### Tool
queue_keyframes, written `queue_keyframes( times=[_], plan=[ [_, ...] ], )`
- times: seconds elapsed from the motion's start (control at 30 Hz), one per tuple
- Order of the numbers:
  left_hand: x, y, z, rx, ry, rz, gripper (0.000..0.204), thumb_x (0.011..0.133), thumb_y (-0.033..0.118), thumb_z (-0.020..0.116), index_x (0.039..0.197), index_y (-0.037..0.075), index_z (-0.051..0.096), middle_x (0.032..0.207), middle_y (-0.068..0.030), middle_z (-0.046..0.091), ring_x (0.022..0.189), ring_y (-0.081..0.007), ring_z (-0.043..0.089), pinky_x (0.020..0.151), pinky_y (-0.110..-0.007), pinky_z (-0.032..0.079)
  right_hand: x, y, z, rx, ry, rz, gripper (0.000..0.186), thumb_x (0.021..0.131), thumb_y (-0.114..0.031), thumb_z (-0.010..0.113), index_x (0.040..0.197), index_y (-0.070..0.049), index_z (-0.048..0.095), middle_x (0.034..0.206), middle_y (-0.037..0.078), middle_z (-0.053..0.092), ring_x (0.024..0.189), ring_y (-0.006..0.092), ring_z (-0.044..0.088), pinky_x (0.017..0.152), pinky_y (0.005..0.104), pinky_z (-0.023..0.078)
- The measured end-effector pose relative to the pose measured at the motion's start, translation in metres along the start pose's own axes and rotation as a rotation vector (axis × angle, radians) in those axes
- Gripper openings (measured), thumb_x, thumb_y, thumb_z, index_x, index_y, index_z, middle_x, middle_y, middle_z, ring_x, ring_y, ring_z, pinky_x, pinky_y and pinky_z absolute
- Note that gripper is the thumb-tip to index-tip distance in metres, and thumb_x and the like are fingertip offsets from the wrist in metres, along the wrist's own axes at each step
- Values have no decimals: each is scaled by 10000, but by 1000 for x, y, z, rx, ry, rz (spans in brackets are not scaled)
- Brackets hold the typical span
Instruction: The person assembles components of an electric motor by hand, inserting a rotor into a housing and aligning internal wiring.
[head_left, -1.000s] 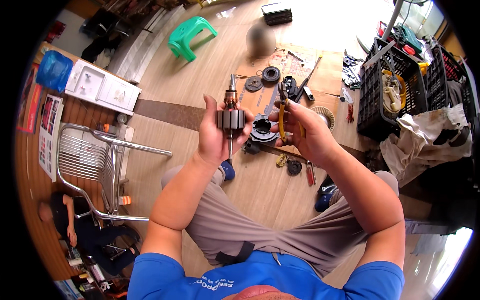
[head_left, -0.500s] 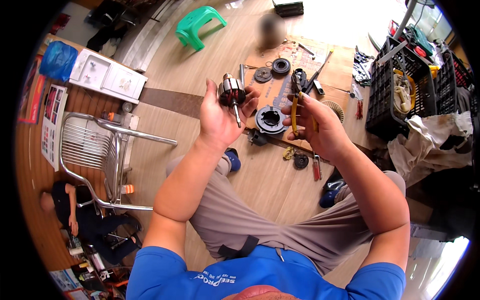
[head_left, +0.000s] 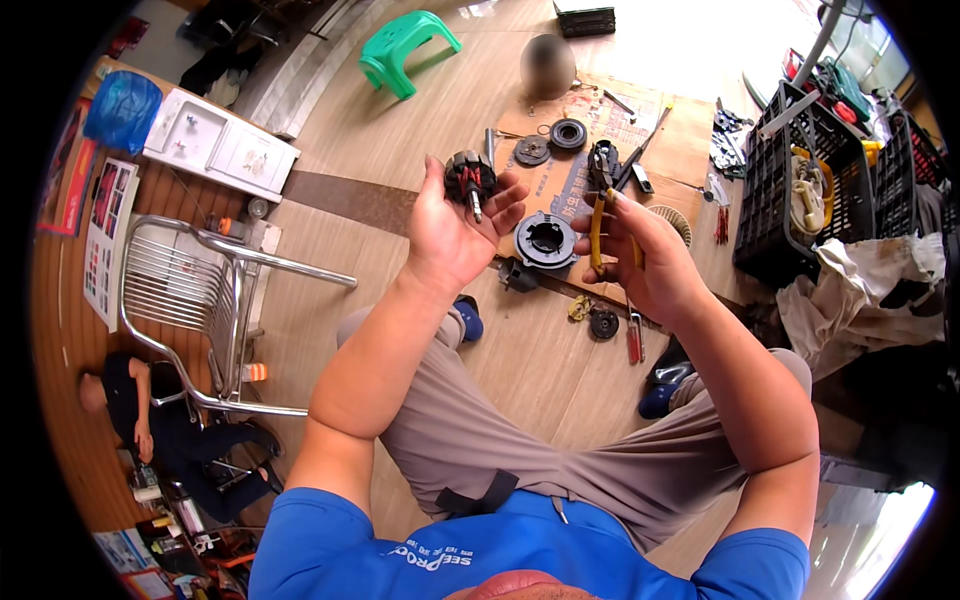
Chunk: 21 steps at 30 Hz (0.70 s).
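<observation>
My left hand (head_left: 450,240) holds a motor armature (head_left: 469,178) with its steel shaft tipped down toward me; my fingers curl loosely beside it. My right hand (head_left: 655,260) grips yellow-handled pliers (head_left: 598,240), their dark jaws pointing up over a black part on the cardboard (head_left: 635,130). Between and just below my hands lies a round grey housing (head_left: 530,252) with an open centre, beside a darker part (head_left: 520,278). Further up are a black ring (head_left: 567,130) and a flat disc (head_left: 532,149). A pale slotted ring (head_left: 675,218) shows behind my right hand.
Black crates (head_left: 780,210) and a crumpled cloth (head_left: 830,285) stand at right. A green stool (head_left: 400,35) is at top, a steel bench (head_left: 230,255) and a sink unit (head_left: 215,150) at left. A seated person (head_left: 135,410) is at lower left. Small parts and screwdrivers (head_left: 634,338) lie on the floor.
The armature has swung from side-on and upright to nearly end-on, its top now away from me. Both hands sit a little further right in the picture, the pliers still gripped.
</observation>
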<state>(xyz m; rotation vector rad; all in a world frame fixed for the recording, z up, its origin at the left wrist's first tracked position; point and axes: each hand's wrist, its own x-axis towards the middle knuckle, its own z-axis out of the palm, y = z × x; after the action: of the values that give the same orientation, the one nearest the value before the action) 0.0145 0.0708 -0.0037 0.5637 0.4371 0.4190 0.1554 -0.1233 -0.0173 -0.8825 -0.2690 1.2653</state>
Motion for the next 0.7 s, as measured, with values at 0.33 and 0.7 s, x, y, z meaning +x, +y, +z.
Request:
queue_keyframes(
  times=[0.33,0.7],
  plan=[
    [-2,0,3,41,-22,-46,616,1008,527,246,1181,7,526,1002,-192,634,856,-287,637,718,-369,523,0,0,1,6,-7,1,355,958,-387,548,1164,-97,536,1038,68,617,908,163,602,702,335,504],
    [-7,0,8,54,-200,-114,503,992,458,322,1247,50,468,974,-183,623,608,-202,538,524,-297,401,0,-1,3,-94,4,4,384,982,-354,481,1251,-81,507,1131,90,607,967,179,597,744,342,488]
  ],
)
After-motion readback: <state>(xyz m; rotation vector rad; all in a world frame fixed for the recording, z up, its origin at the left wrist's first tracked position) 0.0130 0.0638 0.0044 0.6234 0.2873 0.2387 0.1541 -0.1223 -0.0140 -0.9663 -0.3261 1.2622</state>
